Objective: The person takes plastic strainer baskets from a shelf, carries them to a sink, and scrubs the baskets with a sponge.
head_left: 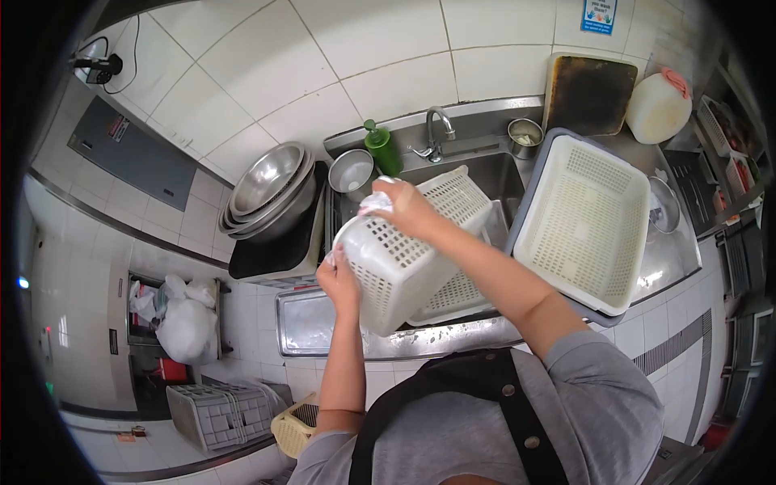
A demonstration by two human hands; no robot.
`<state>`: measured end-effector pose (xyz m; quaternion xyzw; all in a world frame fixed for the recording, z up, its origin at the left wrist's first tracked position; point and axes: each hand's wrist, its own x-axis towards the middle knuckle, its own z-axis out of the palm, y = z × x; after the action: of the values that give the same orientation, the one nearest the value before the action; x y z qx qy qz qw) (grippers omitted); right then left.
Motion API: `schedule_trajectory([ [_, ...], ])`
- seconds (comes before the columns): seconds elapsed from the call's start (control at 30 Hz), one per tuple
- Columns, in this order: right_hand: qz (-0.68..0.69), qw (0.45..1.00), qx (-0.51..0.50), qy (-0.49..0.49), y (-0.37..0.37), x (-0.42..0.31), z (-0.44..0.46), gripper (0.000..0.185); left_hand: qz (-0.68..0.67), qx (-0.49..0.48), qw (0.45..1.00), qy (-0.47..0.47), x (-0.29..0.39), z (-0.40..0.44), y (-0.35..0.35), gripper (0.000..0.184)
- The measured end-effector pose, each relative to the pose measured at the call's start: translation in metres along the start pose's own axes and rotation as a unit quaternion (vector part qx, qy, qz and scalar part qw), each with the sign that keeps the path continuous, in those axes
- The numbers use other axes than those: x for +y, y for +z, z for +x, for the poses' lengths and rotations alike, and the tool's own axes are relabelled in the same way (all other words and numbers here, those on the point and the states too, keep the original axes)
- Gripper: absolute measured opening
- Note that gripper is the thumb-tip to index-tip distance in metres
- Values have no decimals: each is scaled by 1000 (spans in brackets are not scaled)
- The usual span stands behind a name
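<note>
Head view: white basket [398, 273] was held tilted over the front of the sink [505, 174]. Left hand [339, 280] had its grip closed on the basket's left edge. Right hand [398, 207] had its grip closed on a white cloth [377, 203], pressed to the upper edge. More white latticework [457, 196] lay behind and below; could not tell whether one piece or several. Beyond: faucet [436, 133], green bottle [383, 149], small bowl [352, 171] near the bottle. Farther left, nested metal bowls [271, 194]. Right of the sink, a pale basket [584, 218] sat in a grey tub [525, 202] on the surface [667, 263]; metal cup [525, 136] near the tub, blackened tray [588, 95] upright at the wall.
</note>
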<state>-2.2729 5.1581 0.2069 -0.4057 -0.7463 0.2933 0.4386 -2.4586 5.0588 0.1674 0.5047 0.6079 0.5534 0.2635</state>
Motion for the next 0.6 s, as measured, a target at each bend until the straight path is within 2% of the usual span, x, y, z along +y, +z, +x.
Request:
schedule_trajectory([
  [0.03, -44, 998, 31, -24, 10, -6, -6, 46, -63, 59, 996, -27, -8, 2, 5, 29],
  [0.13, -56, 992, 96, -56, 28, -20, -42, 45, -30, 124, 992, 22, -19, -5, 7, 31],
  [0.17, 8, 999, -2, -33, 17, -25, -50, 42, -51, 122, 991, 17, -19, -9, 7, 32],
  [0.27, -226, 960, 59, -155, 5, 54, -48, 31, -117, 137, 984, 0, -23, -22, -1, 35],
  [0.3, -231, 971, 66, 12, -15, 75, -35, 30, -143, 147, 979, -8, -30, -25, -4, 36],
  [0.33, -230, 954, 73, 180, -37, 98, -22, 29, -168, 157, 973, -15, -35, -27, -6, 37],
  [0.4, -232, 924, 148, 266, -64, 139, -18, 26, -194, 130, 971, -48, -16, -33, -7, 37],
  [0.47, -227, 948, 109, 196, -44, 126, -24, 28, -201, 135, 968, -65, -10, -33, -1, 37],
  [0.53, -231, 964, 59, 114, -8, 77, -40, 32, -188, 173, 964, -68, -13, -29, 15, 38],
  [0.57, -239, 968, 31, 66, 11, 48, -52, 37, -164, 162, 970, -76, -15, -25, 20, 38],
  [0.6, -148, 987, 36, 47, 28, 16, -68, 37, -141, 152, 975, -84, -19, -22, 26, 38],
])
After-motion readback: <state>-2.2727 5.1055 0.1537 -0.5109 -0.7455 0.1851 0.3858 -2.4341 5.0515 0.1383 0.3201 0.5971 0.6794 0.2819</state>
